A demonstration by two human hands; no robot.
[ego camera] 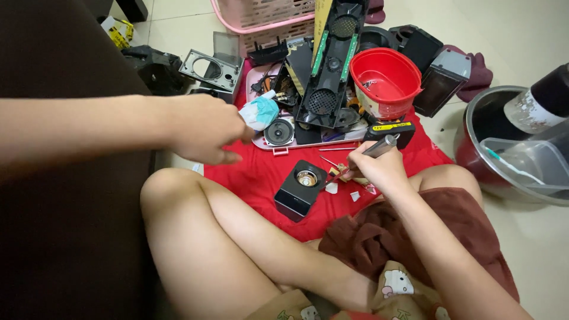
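- The person sits cross-legged on the floor, and the right hand (382, 169) has its fingers clamped around a slim metal-handled screwdriver (379, 146), with the tip pointing down-left toward the small black cube-shaped speaker box (300, 188).
- The speaker box stands on the red cloth (261, 178), just in front of the knee, with its round metal opening facing up; the tip is near it, but I cannot tell if it touches.
- The left hand (204, 128) is stretched over the cloth edge, fingers loosely curled together and holding nothing, very near a crumpled white and teal tissue (259, 111).
- I think the tool could slip off the small box, because no hand keeps the box steady; then the box may tip over on the soft cloth.
- Small white and tan fragments (354, 194) lie beside the right hand; a sweep of the wrist could scatter them under the leg.
- The pink plastic tray (278, 147) behind is piled with a long black perforated speaker panel (329, 65) and a red plastic bowl (385, 82); a reach there may knock the pile.
- Open room is small: free cloth is only between the tray and the legs. To the right, a steel basin (483, 127) stands near the cloth edge, and to the left a dark sofa side (65, 53) closes the way.
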